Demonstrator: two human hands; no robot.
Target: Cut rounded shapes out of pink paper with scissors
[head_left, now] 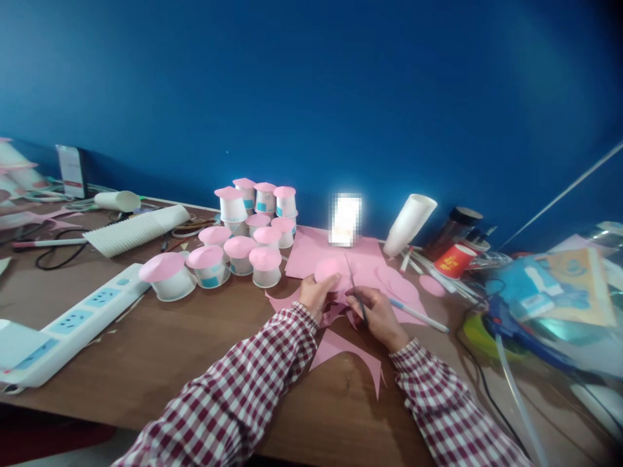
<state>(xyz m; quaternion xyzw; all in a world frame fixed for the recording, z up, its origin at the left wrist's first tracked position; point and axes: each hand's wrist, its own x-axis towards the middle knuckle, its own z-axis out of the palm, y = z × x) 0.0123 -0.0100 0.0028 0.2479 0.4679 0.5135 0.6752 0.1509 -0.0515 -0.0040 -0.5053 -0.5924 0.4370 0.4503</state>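
Observation:
My left hand (315, 295) is closed on a rounded piece of pink paper (328, 269), thumb on top. In my right hand (379, 316) are dark scissors (357, 295), their blades pointing up beside the pink piece. Behind both hands lies a large pink sheet (306, 250), with several cut pink circles (402, 285) at its right. A jagged pink offcut (341, 347) rests on the table between my forearms. Left of my hands stand several white paper cups (209, 275) with pink cone-like tops.
A power strip (82, 324) and a long cup stack (141, 227) lie at the left. Another cup stack (409, 224) leans by the blue wall. Rightward are a red cup (455, 261), a marker (421, 316), a blue glue gun (520, 334) with its cable and plastic packets (549, 285).

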